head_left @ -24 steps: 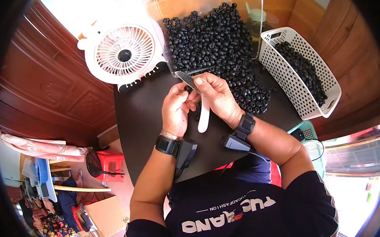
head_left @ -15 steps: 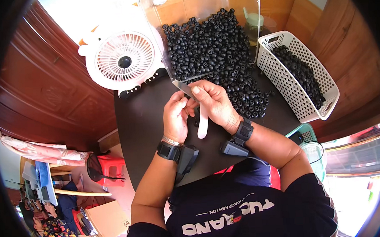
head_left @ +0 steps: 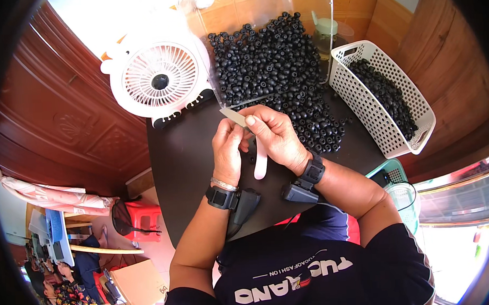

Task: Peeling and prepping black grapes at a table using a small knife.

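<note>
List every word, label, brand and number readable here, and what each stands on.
Shirt: large white lettering and a smaller line, upside down; wording not copied here.
Carton: dark marks at its right edge, too small to read.
Knife and fan: no lettering I can make out.

Space between left fingers [head_left: 221, 130] hidden; middle of knife [head_left: 262, 161] behind right hand [head_left: 280, 137]

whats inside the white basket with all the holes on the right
The white basket holds a heap of small black pieces. The heap covers the basket's floor, so neither that nor what lies beneath the top layer can be seen.
</note>
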{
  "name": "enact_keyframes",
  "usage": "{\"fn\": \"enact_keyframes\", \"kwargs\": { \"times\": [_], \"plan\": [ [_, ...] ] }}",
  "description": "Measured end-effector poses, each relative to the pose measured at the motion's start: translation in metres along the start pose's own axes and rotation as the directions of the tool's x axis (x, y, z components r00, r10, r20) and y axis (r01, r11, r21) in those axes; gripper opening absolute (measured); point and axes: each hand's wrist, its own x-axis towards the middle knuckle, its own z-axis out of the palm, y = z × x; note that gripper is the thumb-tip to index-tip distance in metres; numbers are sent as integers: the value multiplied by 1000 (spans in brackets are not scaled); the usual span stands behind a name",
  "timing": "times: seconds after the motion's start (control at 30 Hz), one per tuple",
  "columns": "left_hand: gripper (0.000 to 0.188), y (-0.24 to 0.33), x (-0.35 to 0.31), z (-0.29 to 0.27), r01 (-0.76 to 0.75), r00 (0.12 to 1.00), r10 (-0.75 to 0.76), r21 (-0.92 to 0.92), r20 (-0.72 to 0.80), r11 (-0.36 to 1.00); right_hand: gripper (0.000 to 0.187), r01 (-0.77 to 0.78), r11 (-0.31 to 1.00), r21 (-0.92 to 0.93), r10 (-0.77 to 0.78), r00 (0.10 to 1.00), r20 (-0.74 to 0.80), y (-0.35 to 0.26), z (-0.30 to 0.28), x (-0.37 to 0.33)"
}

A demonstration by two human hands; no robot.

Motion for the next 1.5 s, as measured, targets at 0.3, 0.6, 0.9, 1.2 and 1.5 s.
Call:
{"fn": "enact_keyframes", "kwargs": {
  "times": [0.3, 0.6, 0.9, 1.2, 1.5],
  "plan": [
    [18, 2, -2, -2, -15, 999, 18, -64, 35, 998, 25, -15, 999, -38, 17, 999, 44, -5, 0, -3],
    [23, 7, -3, -2, 64, 995, -45, -222, 93, 973, 26, -70, 992, 106, 67, 997, 33, -4, -2, -3],
    [26, 11, -4, -4, 40, 998, -24, -330, 52, 943, 27, -27, 986, 162, 20, 999, 41, -10, 3, -3],
    [28, 8, -6, -9, 113, 994, -102, -496, 48, 861, 25, 0, 998, -55, 8, 990, 140, -17, 0, -6],
    [29, 17, -7, -7, 156, 962, -32, -452, 270, 878, 28, -178, 923, 340, 183, 983, 17, -8, -4, 1]
  ]
}}
